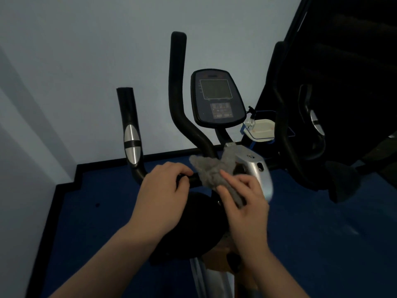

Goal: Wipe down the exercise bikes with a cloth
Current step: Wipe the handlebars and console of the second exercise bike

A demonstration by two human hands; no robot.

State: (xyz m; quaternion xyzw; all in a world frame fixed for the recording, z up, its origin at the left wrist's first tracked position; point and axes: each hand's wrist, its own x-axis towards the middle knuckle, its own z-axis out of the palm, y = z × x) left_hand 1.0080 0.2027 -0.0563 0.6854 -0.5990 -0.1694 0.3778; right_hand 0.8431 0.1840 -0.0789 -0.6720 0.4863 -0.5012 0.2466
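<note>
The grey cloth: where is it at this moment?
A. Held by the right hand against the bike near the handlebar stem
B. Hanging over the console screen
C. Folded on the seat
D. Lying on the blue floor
A: the right hand holds the grey cloth against the silver stem housing, below the console, while the left hand grips the handlebar beside it.

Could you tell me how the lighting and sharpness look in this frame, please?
Head view: dim and bluish overall, the console unlit but legible; the right hand and grey cloth slightly motion-blurred, the left hand sharper; wide-angle bending curves the handlebars; the right side falls into near-black shadow.
</note>
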